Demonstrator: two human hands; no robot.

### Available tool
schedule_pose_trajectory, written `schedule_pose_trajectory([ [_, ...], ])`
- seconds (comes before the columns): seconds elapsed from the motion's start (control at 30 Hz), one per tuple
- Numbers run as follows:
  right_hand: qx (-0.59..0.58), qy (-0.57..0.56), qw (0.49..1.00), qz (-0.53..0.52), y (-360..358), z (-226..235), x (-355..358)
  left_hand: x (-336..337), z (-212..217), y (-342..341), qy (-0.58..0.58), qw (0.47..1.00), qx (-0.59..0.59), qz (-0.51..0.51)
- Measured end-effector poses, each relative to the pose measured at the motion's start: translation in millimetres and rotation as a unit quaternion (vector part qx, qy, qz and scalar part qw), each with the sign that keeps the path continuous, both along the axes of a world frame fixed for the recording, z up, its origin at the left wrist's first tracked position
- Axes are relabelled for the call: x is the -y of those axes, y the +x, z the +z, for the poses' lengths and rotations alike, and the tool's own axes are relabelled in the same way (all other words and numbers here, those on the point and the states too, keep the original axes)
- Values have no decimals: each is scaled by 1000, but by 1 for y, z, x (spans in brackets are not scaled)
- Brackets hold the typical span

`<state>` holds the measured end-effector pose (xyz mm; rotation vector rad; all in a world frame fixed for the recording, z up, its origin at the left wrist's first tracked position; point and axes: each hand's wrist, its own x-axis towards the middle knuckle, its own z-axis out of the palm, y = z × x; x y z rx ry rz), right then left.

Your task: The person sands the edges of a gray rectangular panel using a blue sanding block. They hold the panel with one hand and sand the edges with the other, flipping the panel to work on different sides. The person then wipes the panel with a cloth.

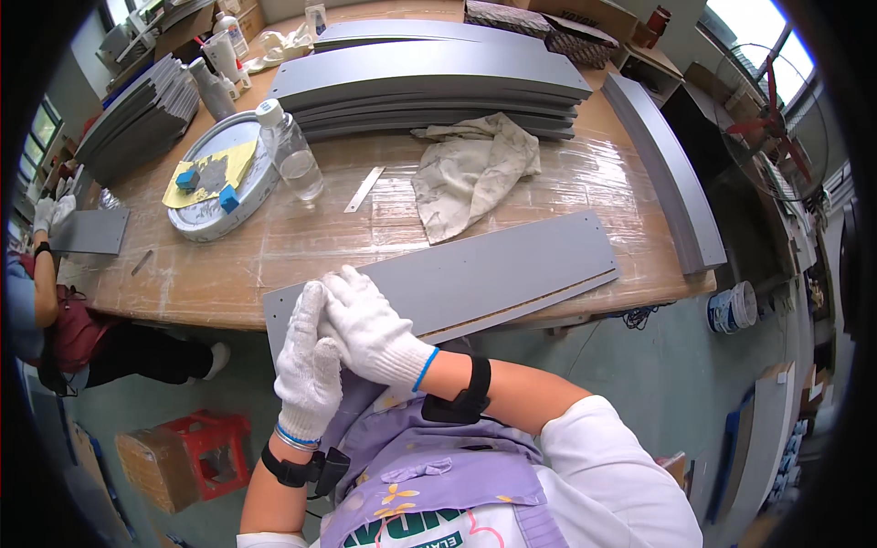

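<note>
A long grey panel [493, 265] lies slantwise on the near edge of the table, with a thin brown groove along its near side. Both my hands wear white knit gloves and meet over its left end. My left hand [308, 370] has its fingers stretched out and close together, the thumb toward my right hand. Beside it, touching, my right hand [375, 331] lies with fingers extended toward the upper left. No object shows in either hand, though the space between the palms is hidden.
Behind the panel lie a crumpled cloth [475, 169], a white strip [365, 189] and a clear bottle [297, 164]. A round lid [196, 222] carries yellow paper and blue blocks. Stacked grey panels [429, 78] stand at the back. A co-worker's gloved hands [55, 215] are at far left.
</note>
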<state>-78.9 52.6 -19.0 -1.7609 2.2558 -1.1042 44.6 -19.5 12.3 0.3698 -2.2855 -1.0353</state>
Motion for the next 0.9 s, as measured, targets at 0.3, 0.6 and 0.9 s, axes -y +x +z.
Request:
schedule_pose_trajectory([
  [0.3,-122,283,911,-274,-181,0,-158,48,-30,-4,-305,891,330,62],
  [0.6,-249,298,775,-499,-276,4,-271,95,-69,122,-349,768,361,397],
  [0.9,-176,227,897,-335,-260,-26,-270,38,-50,113,-336,839,363,225],
])
